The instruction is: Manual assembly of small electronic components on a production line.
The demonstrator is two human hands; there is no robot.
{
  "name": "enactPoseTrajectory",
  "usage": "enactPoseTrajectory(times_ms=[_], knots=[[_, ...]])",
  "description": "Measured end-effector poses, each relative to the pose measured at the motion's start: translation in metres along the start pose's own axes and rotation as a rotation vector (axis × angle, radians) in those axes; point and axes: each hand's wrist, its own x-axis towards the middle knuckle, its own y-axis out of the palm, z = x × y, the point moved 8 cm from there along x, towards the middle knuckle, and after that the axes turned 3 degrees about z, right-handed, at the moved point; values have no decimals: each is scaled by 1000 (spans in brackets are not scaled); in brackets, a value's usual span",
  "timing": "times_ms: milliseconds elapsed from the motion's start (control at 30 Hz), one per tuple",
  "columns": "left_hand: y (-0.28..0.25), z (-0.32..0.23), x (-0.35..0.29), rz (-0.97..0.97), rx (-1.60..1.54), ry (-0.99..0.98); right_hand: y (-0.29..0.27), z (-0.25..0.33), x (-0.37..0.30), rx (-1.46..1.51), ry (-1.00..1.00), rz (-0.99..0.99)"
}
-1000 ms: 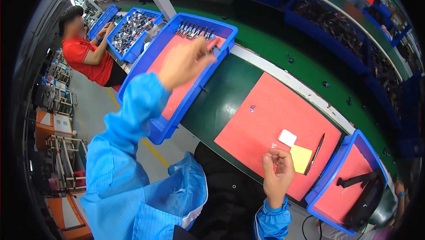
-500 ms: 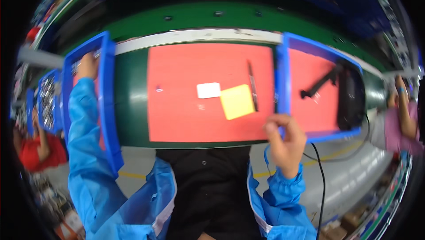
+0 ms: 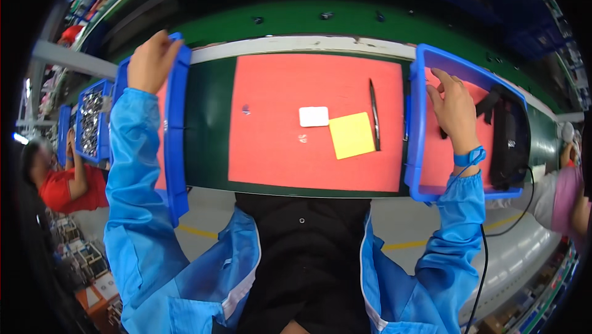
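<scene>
1. Head view: the right hand is over the right blue tray, thumb and fingertips parted in a loose half-curl. A bulky black item lies in that tray, just right of the hand. Can't tell if the hand touches the black strap-like piece beside it.
2. Left hand is up at the far end of the left blue tray. Fingers are mostly hidden, so honestly can't tell if it's gripping anything.
3. Quick count between those two trays: one red sheet, one white block, one yellow square, one black pen-shaped tool.
4. Trays look like smooth plastic with raised walls. Sheet's flat and matte, block has rounded corners, yellow square seems papery, tool's slim and tapered.
5. Two shiny blue sleeves, plus one blue wristband on the right wrist.
</scene>
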Motion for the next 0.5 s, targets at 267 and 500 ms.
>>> enactPoseTrajectory(times_ms=[267,500], knots=[[64,-201,-77,440,-245,611,-2,4,14,-165,37,-24],[97,-233,-66,432,-155,550,-65,27,-61,933,250,-122]])
